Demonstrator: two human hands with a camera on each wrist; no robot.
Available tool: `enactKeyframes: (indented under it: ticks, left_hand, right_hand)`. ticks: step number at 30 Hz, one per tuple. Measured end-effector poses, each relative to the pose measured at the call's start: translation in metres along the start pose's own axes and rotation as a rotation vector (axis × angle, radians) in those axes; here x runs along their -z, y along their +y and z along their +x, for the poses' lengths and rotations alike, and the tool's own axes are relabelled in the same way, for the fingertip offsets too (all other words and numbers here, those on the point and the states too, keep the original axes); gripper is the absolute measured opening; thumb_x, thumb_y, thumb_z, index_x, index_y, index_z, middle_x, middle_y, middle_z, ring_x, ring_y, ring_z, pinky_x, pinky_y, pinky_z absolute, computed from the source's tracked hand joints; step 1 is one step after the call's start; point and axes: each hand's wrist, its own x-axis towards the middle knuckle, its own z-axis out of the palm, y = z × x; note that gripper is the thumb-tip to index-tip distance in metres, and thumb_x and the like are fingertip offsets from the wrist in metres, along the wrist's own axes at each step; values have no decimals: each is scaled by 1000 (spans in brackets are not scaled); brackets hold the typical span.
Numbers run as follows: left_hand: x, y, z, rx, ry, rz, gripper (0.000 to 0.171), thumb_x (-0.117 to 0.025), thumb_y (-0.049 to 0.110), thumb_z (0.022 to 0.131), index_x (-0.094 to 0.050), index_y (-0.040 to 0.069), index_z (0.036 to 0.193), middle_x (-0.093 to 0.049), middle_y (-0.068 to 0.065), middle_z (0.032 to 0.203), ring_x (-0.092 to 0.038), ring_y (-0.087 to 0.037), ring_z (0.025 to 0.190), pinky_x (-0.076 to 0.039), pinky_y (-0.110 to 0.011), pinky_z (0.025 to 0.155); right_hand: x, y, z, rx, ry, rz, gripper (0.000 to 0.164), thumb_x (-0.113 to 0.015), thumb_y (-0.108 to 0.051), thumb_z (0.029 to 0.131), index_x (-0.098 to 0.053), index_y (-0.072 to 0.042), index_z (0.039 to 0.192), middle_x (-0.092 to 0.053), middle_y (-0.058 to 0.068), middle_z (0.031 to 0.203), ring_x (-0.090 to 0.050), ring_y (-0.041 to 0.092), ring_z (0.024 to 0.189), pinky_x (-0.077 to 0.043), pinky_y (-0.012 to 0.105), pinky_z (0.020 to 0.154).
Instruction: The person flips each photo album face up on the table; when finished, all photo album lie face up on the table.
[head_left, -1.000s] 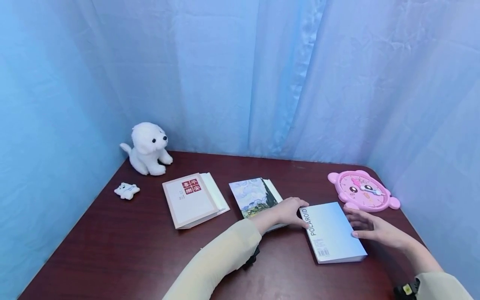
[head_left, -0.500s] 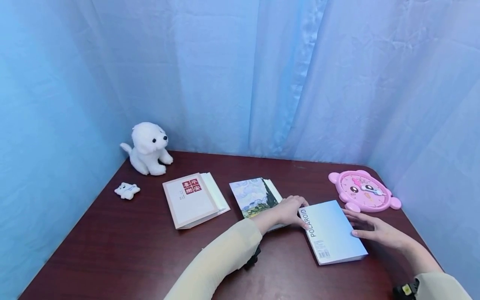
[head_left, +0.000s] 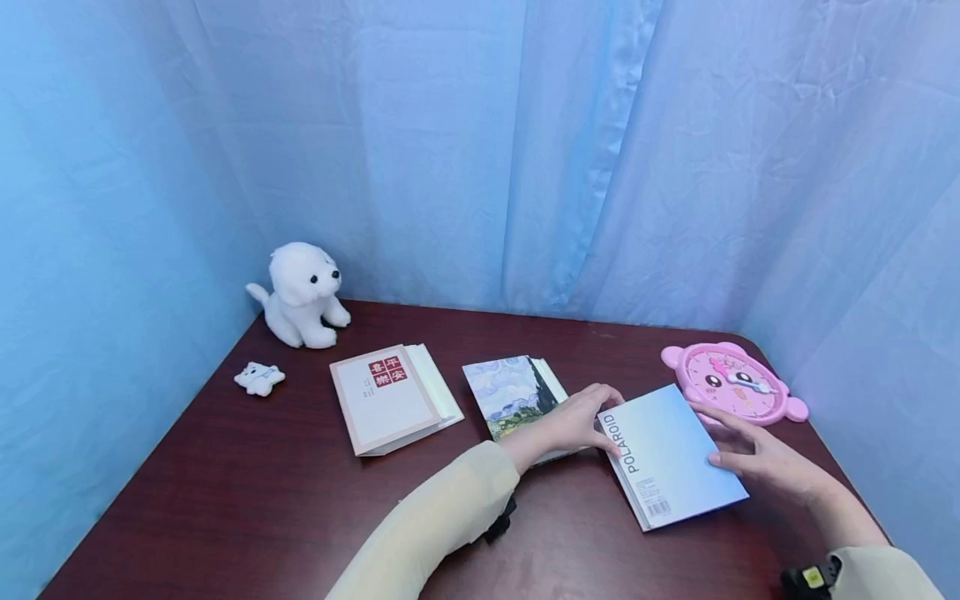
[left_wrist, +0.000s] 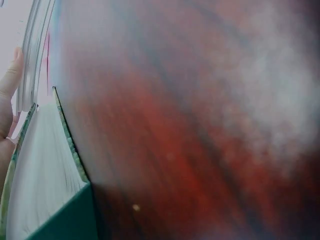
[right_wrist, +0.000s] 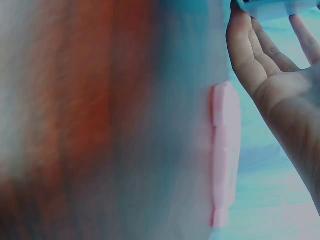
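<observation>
A pale blue-and-white photo album (head_left: 678, 454) marked POLAROID is held between both hands, tilted, its left edge turned into view. My left hand (head_left: 573, 425) grips its left edge, thumb on the cover side; fingers beyond the edge are partly hidden. My right hand (head_left: 772, 462) holds the opposite edge with the thumb on the cover, other fingers behind. In the right wrist view, the right hand (right_wrist: 280, 85) reaches up to the album's edge (right_wrist: 280, 7). Under my left wrist lies a landscape-painting album (head_left: 510, 392); its white pages (left_wrist: 47, 170) show in the left wrist view.
A cream album (head_left: 386, 404) with red characters lies farther left on the dark table (head_left: 247, 500). A white plush dog (head_left: 303, 296) and a small white plush toy (head_left: 260, 379) stand at the left. Behind my right hand lies a pink clock (head_left: 735, 383). Blue curtains (head_left: 420, 167) surround the table.
The POLAROID album has tilted and appears lifted; its far edge sits higher and its near page edge has turned out of sight. Both hands keep their hold. The head view has shifted slightly.
</observation>
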Motion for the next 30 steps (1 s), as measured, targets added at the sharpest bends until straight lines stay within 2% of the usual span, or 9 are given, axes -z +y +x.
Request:
enactKeyframes:
  ticks: [5, 8, 11, 18, 22, 25, 28, 30]
  left_hand:
    - [5, 0, -1, -55, 43, -57, 78, -75, 44, 64, -37, 27, 130, -46, 10, 114, -44, 2, 100, -36, -11, 82]
    - [8, 0, 0, -67, 68, -75, 74, -75, 40, 67, -37, 29, 130, -47, 10, 113, -44, 2, 99, -38, -9, 77]
    - [15, 3, 0, -67, 82, -92, 65, -72, 35, 72, -40, 29, 128, -48, 9, 112, -46, 2, 97, -40, -8, 71]
    - [33, 18, 1, -79, 111, -126, 59, -70, 28, 76, -41, 26, 128, -49, 9, 114, -47, -1, 102, -42, -12, 77]
    - [46, 25, 2, -93, 106, -161, 59, -69, 27, 76, -42, 27, 128, -50, 10, 116, -48, 1, 103, -41, -13, 82]
    - [55, 27, 3, -113, 93, -162, 58, -69, 28, 77, -43, 27, 129, -52, 12, 116, -48, 2, 104, -39, -12, 85]
    - [61, 27, 3, -111, 91, -165, 56, -68, 31, 77, -45, 26, 128, -54, 13, 115, -47, 3, 105, -38, -13, 88]
    - [64, 28, 3, -101, 88, -204, 55, -67, 34, 77, -46, 26, 127, -54, 14, 114, -48, 3, 105, -39, -13, 87]
  right_hand:
    - [0, -16, 2, 126, 57, -121, 60, -55, -1, 85, -26, -4, 137, -46, -8, 122, -49, -3, 107, -47, 20, 79]
    - [-1, -26, 4, 220, 55, -149, 57, -56, 3, 83, -30, -2, 134, -45, -1, 124, -51, 2, 108, -47, 21, 80]
    - [-2, -36, 5, 273, 89, -208, 54, -59, 4, 81, -36, -1, 129, -48, 1, 121, -55, 5, 102, -48, 21, 76]
    - [-12, -66, 2, 283, 172, -352, 53, -67, 0, 76, -44, -4, 123, -51, -1, 111, -57, 8, 90, -51, 25, 66]
    - [-20, -83, 1, 295, 263, -535, 56, -75, -8, 69, -51, -14, 119, -54, -8, 105, -53, 4, 87, -50, 24, 62]
    - [-26, -89, 2, 334, 306, -659, 58, -80, -15, 64, -54, -21, 116, -56, -11, 103, -52, 2, 84, -50, 23, 62]
    - [-29, -91, 4, 374, 316, -707, 59, -81, -16, 62, -54, -21, 115, -57, -10, 102, -52, 2, 82, -49, 23, 61]
    - [-31, -91, 5, 393, 334, -726, 59, -82, -17, 61, -55, -22, 113, -56, -10, 102, -51, 2, 81, -49, 24, 60]
